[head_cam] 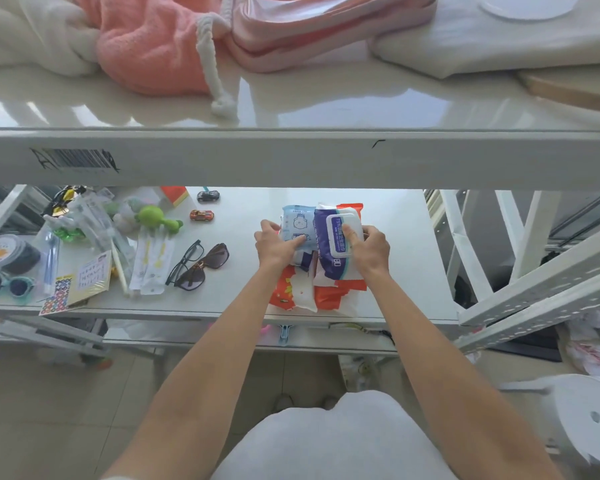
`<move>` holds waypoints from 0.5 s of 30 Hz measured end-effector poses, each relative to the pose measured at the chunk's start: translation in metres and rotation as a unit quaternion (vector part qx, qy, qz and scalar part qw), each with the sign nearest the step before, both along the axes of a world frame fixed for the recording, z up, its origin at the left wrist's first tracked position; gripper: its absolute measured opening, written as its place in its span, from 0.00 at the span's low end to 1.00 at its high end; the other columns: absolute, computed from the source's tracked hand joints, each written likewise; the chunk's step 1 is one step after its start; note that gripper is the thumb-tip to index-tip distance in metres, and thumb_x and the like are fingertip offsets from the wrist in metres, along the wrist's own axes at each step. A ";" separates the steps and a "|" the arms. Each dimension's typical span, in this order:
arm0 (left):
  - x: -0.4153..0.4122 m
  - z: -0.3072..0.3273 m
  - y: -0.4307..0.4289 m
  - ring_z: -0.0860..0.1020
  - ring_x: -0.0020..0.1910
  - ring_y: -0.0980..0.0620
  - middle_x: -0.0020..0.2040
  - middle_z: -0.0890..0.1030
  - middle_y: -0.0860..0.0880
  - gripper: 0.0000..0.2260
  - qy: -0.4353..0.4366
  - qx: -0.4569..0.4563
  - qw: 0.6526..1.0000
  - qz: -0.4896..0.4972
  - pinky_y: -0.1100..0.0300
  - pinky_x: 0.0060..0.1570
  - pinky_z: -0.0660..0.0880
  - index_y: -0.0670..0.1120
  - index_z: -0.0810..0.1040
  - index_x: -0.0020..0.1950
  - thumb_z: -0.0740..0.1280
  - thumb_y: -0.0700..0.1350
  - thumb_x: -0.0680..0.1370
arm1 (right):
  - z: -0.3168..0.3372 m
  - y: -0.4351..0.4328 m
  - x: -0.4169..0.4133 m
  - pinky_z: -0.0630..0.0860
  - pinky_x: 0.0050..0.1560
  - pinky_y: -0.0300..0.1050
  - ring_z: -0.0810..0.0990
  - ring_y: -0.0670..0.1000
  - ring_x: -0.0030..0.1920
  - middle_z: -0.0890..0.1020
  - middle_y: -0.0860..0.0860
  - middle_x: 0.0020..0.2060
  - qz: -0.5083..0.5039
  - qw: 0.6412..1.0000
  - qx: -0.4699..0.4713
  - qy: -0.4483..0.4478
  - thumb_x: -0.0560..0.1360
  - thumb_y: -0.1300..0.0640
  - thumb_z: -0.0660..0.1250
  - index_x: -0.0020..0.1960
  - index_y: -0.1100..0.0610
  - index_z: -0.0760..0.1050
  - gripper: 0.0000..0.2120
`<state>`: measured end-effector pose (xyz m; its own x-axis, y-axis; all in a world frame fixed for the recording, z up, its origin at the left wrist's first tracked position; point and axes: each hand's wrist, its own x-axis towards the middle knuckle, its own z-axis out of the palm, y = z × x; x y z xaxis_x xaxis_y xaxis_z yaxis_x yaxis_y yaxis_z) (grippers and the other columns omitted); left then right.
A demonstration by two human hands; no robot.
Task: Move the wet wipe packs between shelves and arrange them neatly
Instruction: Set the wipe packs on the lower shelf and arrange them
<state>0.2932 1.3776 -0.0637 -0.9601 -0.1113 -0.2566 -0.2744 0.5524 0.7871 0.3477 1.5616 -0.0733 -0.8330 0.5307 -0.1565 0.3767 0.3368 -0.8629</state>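
Observation:
Several wet wipe packs lie bunched on the lower white shelf (406, 237), right of its middle. A light blue pack (297, 221) is under my left hand (278, 245), whose fingers press on it. Beside it a dark blue and white pack (333, 258) with a white flip lid is gripped by my right hand (369, 247), thumb on the lid. Orange and white packs (300, 291) lie beneath them, nearer the shelf's front edge; another orange pack (352, 206) peeks out behind.
Left on the same shelf lie two pairs of glasses (198, 266), toy cars (201, 214), a green toy (155, 218), packaged toothbrushes (153, 261) and stickers. The upper shelf (291, 109) holds pink and white folded cloth (160, 46). A white round stool (589, 420) stands at lower right.

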 end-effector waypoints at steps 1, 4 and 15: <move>0.000 -0.001 -0.002 0.77 0.63 0.43 0.62 0.73 0.41 0.30 -0.004 0.010 1.000 -0.002 0.48 0.60 0.80 0.44 0.69 0.64 0.81 0.52 0.72 | 0.000 0.003 0.000 0.85 0.48 0.48 0.86 0.53 0.48 0.84 0.50 0.50 0.002 1.000 -0.004 0.007 0.80 0.40 0.68 0.56 0.56 0.77 0.19; 0.004 -0.004 -0.003 0.77 0.63 0.44 0.63 0.73 0.41 0.29 0.000 0.018 1.000 -0.013 0.52 0.58 0.81 0.44 0.70 0.67 0.79 0.52 0.73 | 0.001 0.010 0.003 0.84 0.44 0.44 0.85 0.50 0.46 0.84 0.50 0.50 -0.013 0.998 -0.033 0.047 0.81 0.41 0.67 0.55 0.55 0.76 0.16; -0.017 -0.001 -0.021 0.83 0.51 0.47 0.56 0.84 0.44 0.22 -0.139 0.109 0.984 0.003 0.61 0.39 0.76 0.37 0.80 0.61 0.80 0.46 0.73 | -0.052 0.090 0.013 0.85 0.55 0.53 0.86 0.57 0.52 0.85 0.56 0.55 -0.298 0.948 -0.097 -0.056 0.80 0.41 0.66 0.60 0.62 0.79 0.23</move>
